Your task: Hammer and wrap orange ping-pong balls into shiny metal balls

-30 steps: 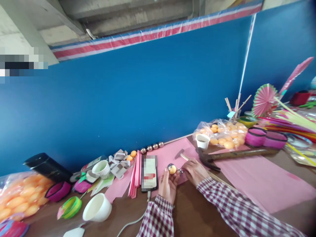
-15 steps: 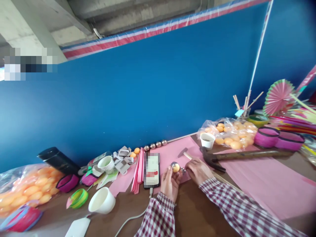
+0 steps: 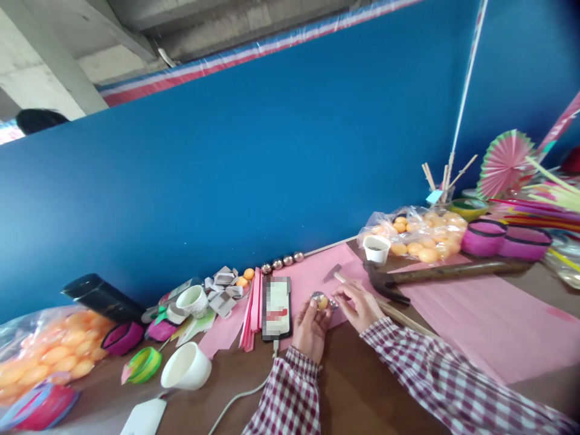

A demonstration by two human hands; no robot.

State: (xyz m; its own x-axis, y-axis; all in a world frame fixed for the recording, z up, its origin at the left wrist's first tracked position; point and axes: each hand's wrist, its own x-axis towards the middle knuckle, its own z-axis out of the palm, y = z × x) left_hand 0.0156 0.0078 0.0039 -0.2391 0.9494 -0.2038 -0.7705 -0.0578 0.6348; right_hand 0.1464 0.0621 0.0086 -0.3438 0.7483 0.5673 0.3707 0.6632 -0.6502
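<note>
My left hand (image 3: 312, 331) holds an orange ball partly covered with shiny silver (image 3: 322, 301) between thumb and fingers, the orange side facing up. A small silvery piece (image 3: 334, 304) shows at its right, by the fingertips. My right hand (image 3: 360, 306) is close on the right, thumb and forefinger drawn together; whatever is between them is too small to make out. A small hammer (image 3: 333, 273) lies behind the right hand on pink paper (image 3: 312, 269). Left of the ball is a phone (image 3: 283, 329) with a cable plugged in.
Several silver balls (image 3: 288, 261) line the blue partition (image 3: 290, 151). A claw hammer (image 3: 453, 273) lies right, before a bag of orange balls (image 3: 430, 251) and a white cup (image 3: 377, 249). Leftward are a larger white cup (image 3: 185, 367), a green tape roll (image 3: 144, 364) and another ball bag (image 3: 54, 350).
My right hand has lifted slightly and turned, its fingers coming a little apart from the ball. The left hand keeps hold of the ball. The whole view has shifted slightly.
</note>
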